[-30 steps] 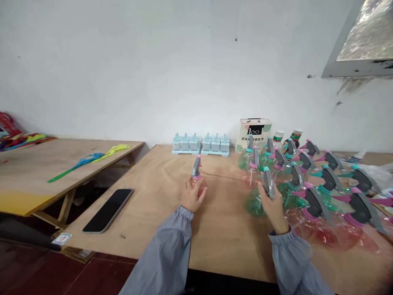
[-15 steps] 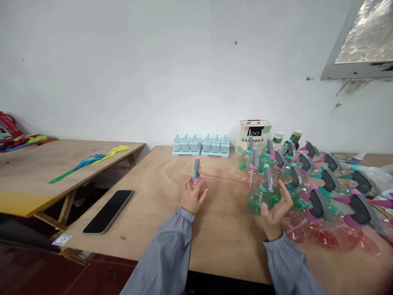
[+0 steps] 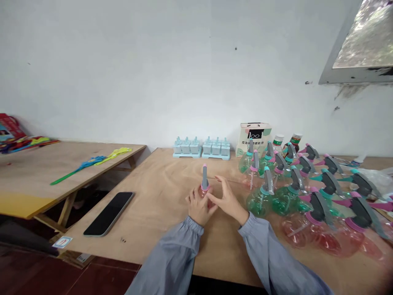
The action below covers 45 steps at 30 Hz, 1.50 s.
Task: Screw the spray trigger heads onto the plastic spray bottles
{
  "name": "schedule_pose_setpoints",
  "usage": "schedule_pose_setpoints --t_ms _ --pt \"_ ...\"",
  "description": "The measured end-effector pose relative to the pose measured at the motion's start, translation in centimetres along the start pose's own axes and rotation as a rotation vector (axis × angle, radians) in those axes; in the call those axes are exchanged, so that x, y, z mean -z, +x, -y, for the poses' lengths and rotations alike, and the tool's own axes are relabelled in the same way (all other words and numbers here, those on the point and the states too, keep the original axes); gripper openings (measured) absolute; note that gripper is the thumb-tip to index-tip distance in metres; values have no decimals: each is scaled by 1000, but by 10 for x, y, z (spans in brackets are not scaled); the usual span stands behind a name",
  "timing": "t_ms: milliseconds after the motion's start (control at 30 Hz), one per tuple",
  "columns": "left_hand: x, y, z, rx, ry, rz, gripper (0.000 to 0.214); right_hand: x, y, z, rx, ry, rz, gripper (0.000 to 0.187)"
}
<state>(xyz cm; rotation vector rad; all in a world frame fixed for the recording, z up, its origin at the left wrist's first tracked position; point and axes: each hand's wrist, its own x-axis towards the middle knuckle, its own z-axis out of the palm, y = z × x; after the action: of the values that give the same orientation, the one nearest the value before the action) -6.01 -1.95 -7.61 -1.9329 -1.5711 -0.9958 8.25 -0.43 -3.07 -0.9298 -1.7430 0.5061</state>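
A small pink spray bottle [image 3: 205,180] with a grey trigger head stands upright near the middle of the table. My left hand [image 3: 199,207] is wrapped around its body and hides most of it. Just to its right is my right hand [image 3: 229,200], thumb and fingers spread, the thumb close to the bottle's neck; whether it touches, I cannot tell. On the right side of the table stand several more spray bottles, green ones [image 3: 258,201] and pink ones [image 3: 297,229], with grey, teal and pink heads.
Two light-blue ice-pop moulds [image 3: 187,149] and a printed paper bag [image 3: 253,139] stand by the wall. A black phone [image 3: 109,215] lies at the table's left. Blue and yellow-green items [image 3: 92,162] rest on the neighbouring table. White-capped bottles [image 3: 278,141] stand behind the spray bottles.
My right hand has moved left, from beside the green spray bottles to the pink bottle. The pink bottle and my left hand have shifted slightly right, and its head has turned.
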Motion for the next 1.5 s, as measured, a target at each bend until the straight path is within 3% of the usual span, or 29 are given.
schedule_pose_setpoints --t_ms 133,400,533,667,733,833,900,967,1033,1133,1233,1333,1433,1500 --pt "5 -1 -6 -19 -39 -37 62 -7 21 -5 -149 129 72 84" --pt "6 1 1 -265 -114 -35 47 -14 20 -14 -226 332 88 70" --pt "5 1 -2 -303 -156 -17 42 -13 13 -21 -213 342 34 72" --pt "7 -1 -2 -325 -354 14 39 -7 4 -24 -163 297 -60 73" --pt "8 -3 2 -267 -506 -16 30 -4 -1 -24 -148 297 -55 74" --pt "8 -2 7 -38 -738 -119 27 -2 -7 -23 -146 313 -27 70" --pt "8 4 6 119 -895 -115 41 -3 -12 -22 -154 295 -34 68" --pt "10 16 2 191 -1047 10 71 -4 -17 -22 -142 255 -42 68" --pt "14 30 -4 171 -1171 179 87 -2 -23 -21 -82 200 -20 63" --pt "20 48 -14 155 -1269 312 77 9 -33 -17 6 72 52 53" --pt "21 57 -18 304 -1383 341 61 32 -50 -11 81 -138 38 56" --pt "18 58 -14 546 -1543 321 54 60 -69 -3 312 -317 -122 50" --pt "18 58 -4 781 -1704 276 49 86 -77 1 563 -447 -436 48" --pt "20 58 2 836 -1809 295 47 99 -75 -3 627 -522 -650 49"
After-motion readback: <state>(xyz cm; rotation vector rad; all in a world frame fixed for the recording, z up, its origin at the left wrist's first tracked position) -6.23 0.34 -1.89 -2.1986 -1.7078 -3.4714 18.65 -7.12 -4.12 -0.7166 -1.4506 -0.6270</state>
